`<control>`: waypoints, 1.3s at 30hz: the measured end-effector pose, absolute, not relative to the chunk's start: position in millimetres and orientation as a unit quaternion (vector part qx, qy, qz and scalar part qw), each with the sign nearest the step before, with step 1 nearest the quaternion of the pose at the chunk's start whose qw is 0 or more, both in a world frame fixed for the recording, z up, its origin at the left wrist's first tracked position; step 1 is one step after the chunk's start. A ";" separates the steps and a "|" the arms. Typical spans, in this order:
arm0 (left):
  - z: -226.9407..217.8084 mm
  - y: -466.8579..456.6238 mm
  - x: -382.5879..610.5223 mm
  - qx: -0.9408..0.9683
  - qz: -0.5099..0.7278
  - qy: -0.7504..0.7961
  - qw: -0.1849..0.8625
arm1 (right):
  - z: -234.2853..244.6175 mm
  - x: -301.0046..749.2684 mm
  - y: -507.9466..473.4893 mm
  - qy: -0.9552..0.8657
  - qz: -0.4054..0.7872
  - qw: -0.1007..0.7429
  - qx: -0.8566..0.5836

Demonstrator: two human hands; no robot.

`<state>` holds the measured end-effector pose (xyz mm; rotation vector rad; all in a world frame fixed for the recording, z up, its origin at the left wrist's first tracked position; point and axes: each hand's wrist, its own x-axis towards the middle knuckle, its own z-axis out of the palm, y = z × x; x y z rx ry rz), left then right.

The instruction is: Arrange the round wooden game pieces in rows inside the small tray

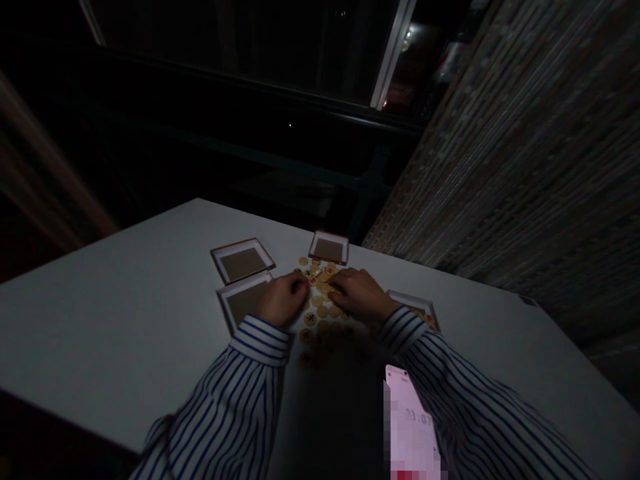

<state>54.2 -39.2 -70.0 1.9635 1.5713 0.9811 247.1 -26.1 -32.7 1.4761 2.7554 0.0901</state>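
Several round wooden game pieces point(320, 313) with red or dark marks lie scattered on a white table point(125, 320). My left hand point(284, 298) rests at the left edge of the pile, fingers curled in a pinch at the pieces; what it holds is hidden. My right hand point(359, 292) lies on the pile's right side, fingers bent down onto the pieces. Both arms wear blue-striped white sleeves.
Shallow brown-lined box trays surround the pile: two at the left point(243, 261) point(243, 301), one behind point(329, 248), one at the right point(423, 308) with pieces in it. A lit phone point(411, 427) lies near me. A brick wall stands right; the background is dark.
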 end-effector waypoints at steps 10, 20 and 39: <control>-67.0 -37.4 50.0 0.681 0.362 0.598 0.216 | -38.6 230.9 -21.9 0.873 0.039 0.008 0.486; -76.5 -34.7 55.8 0.693 0.415 0.521 0.274 | -46.2 238.5 -7.5 0.683 -0.457 -0.308 0.479; -61.2 -40.9 61.8 0.625 0.473 0.452 0.427 | -38.7 231.2 -22.8 0.652 -0.492 -0.323 0.478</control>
